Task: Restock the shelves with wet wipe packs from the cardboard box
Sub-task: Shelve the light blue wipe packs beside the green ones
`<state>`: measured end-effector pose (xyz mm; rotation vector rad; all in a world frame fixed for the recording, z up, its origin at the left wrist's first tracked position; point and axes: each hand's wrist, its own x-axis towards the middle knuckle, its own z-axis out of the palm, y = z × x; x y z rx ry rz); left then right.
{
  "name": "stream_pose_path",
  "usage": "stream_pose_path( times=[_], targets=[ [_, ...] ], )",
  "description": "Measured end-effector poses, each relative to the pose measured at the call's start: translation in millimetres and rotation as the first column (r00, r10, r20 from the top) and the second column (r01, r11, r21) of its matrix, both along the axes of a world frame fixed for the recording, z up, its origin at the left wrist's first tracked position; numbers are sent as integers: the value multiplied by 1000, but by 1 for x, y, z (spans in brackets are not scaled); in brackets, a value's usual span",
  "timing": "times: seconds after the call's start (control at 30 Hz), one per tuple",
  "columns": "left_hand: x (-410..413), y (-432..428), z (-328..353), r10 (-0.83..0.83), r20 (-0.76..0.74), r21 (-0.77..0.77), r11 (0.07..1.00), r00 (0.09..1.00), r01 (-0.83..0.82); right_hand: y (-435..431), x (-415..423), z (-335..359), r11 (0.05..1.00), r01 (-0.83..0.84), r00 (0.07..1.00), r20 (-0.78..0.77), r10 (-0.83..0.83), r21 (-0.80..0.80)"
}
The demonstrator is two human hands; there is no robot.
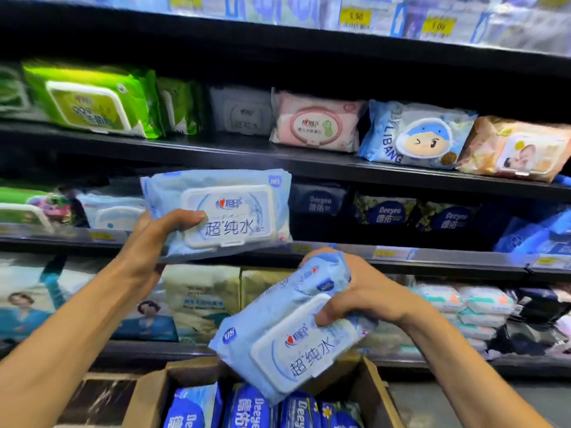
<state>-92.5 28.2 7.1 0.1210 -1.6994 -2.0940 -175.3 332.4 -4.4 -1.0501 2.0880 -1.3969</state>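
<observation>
Our left hand (154,239) grips a pale blue pack (222,211), thumb pressed on the lid, fingers behind, held up at 12 o'clock in front of the middle shelf (386,177). Our right hand (361,291) clamps a second pack (290,332), tilted, thumb on its lid, just above the box (375,387) at 6 o'clock. Dark blue packs (247,409) stand in the box. Pink pack (315,125) sits at 1 o'clock.
</observation>
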Motion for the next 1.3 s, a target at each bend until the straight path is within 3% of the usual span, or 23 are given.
stream_pose_path(
  times=[0.13,0.33,0.5,0.67,0.9,1.0,1.17,1.3],
  targets=[
    [9,-19,14,59,-64,-13,998,996,-60,7,0,35,964,131,986,-66,-150,-233],
    [2,-18,47,137,-299,2,990,944,-143,6,-4,63,821,253,968,126,-219,-512],
    [-5,-14,68,309,-407,30,945,860,-325,0,-7,74,704,383,921,196,-336,-598],
    [-4,-12,82,547,-464,21,793,697,-608,-1,-11,79,581,460,872,219,-437,-671],
    [-17,-10,87,641,-526,96,697,558,-710,-1,-16,81,472,498,858,333,-392,-727],
    [-34,-8,88,654,-488,57,685,578,-727,0,-17,81,478,487,869,354,-345,-731],
    [-75,-25,106,598,-265,-369,662,757,-652,-3,-20,79,481,476,877,357,-322,-736],
    [-103,-44,116,551,-166,-577,618,818,-534,-3,-26,74,512,454,890,343,-301,-729]
  ],
)
